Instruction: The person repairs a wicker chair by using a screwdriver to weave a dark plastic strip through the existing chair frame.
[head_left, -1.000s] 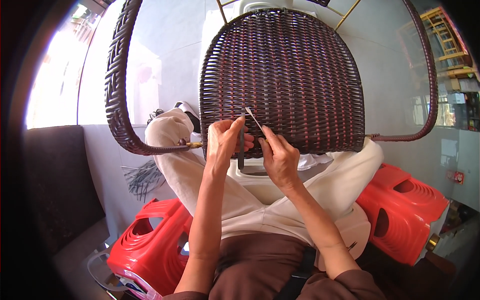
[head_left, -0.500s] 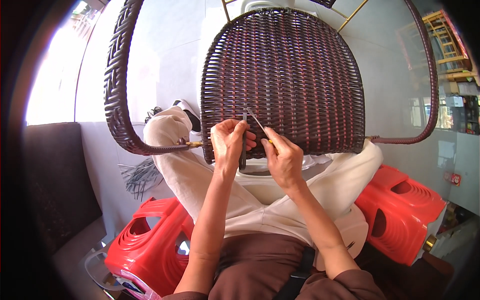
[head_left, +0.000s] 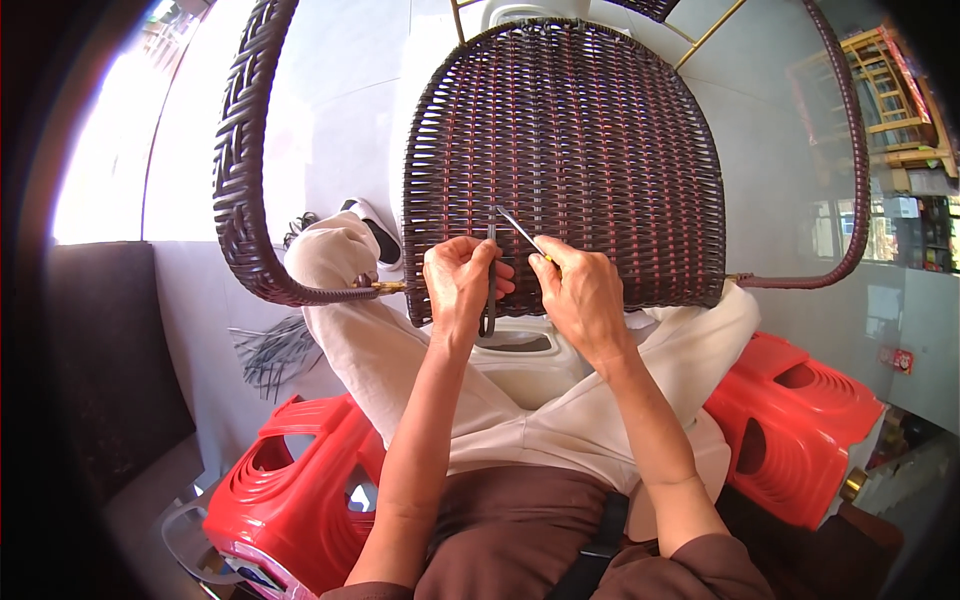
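Observation:
A dark brown woven wicker panel (head_left: 570, 150), part of a chair, lies across my knees. My left hand (head_left: 462, 277) pinches a dark grey flat weaving strip (head_left: 489, 310) near the panel's lower edge; the strip hangs down in a loop below my fingers. In my right hand (head_left: 583, 296) is a slim metal screwdriver-like tool (head_left: 520, 228) with a bit of yellow at its handle. Its tip rests at the weave just above the top of the strip, or very close to it; contact cannot be made out. My fingers hide most of the handle.
Curved wicker-wrapped arms (head_left: 240, 170) extend on both sides of the panel. Red plastic stools (head_left: 300, 490) stand at my left and right. Loose grey strips (head_left: 275, 352) lie on the floor at left, near a dark mat-like panel (head_left: 110, 350). Bamboo-coloured furniture (head_left: 890, 100) stands far right.
My right hand has shifted slightly right and up, tilting the tool flatter with its tip a little higher. The left hand still pinches the strip in nearly the same place.

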